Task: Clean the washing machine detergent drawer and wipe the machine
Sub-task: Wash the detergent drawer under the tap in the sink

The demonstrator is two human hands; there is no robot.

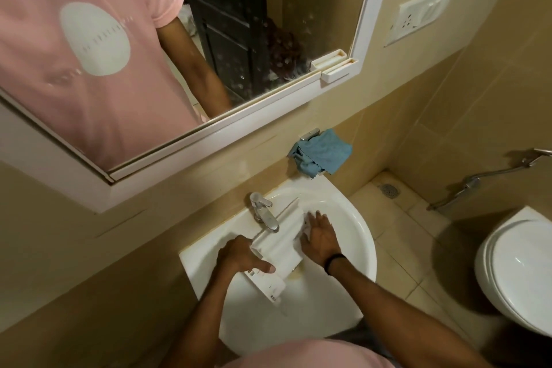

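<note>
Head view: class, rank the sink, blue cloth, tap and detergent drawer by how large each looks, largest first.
1. sink
2. detergent drawer
3. blue cloth
4. tap
Drawer and cloth look close, and the cloth hangs farther away, so that pair is unsure.

The white plastic detergent drawer (pixel 280 251) lies in the white ceramic basin (pixel 363 236), below the chrome tap (pixel 264 213), between the left hand (pixel 242 257) and the right hand (pixel 321 237).

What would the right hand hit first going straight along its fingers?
Probably the back wall of the sink: the right hand points away from the person, beside the detergent drawer. A blue cloth hangs farther on. Depth unclear.
</note>
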